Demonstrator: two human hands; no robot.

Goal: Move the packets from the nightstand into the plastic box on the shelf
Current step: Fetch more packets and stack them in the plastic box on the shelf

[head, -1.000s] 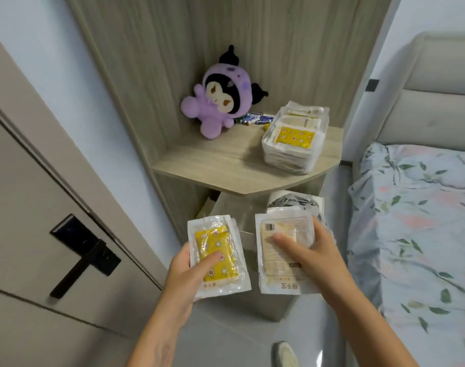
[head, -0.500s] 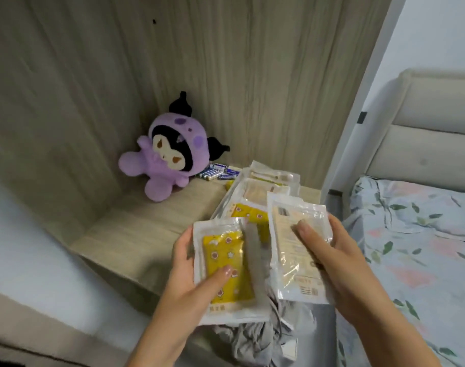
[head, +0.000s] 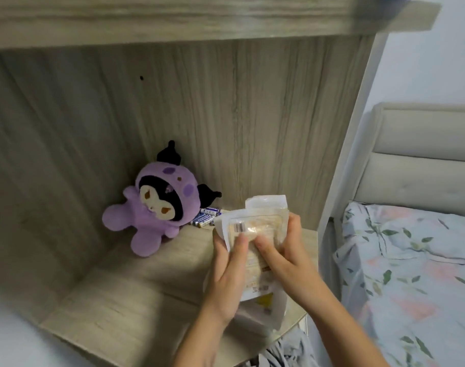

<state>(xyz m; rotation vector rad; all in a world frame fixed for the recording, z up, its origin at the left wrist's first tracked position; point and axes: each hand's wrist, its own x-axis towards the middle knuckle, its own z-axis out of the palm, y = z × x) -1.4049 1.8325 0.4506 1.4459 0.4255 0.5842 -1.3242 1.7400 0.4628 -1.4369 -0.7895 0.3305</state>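
Holding packets point(head: 255, 234) in both hands, over the near right part of the shelf point(head: 125, 308), directly above the plastic box point(head: 273, 313). Box only partly showing under the hands: pale wall, something yellow inside, probably packets already loaded, count not readable. Nightstand itself not showing in this view, so cannot tell how many packets are waiting there.

Judging progress: mid-transfer, this handful not yet dropped in. Remaining: lowering the stack into the box, letting go, going back for any leftovers.

Left hand point(head: 226, 284): reaching up from below, thumb pressing on the front of the top packet near the barcode, other fingers wrapping behind the stack's left edge. Gripping, not loose.

Right hand point(head: 287, 263): coming in from the right, thumb lying across the front face, fingers point(head: 294, 229) curling round the right edge and behind. Also gripping. Looking like squaring up two or more packets into one stack; exact number not clear, edges overlapping.

Sitting at the back of the shelf: purple plush toy point(head: 157, 205), batteries point(head: 206, 219) just beside it, well clear of the drop zone. Bed point(head: 411, 260) off to the right.

Risk, as a guess: slippery film wrappers sliding apart on release.
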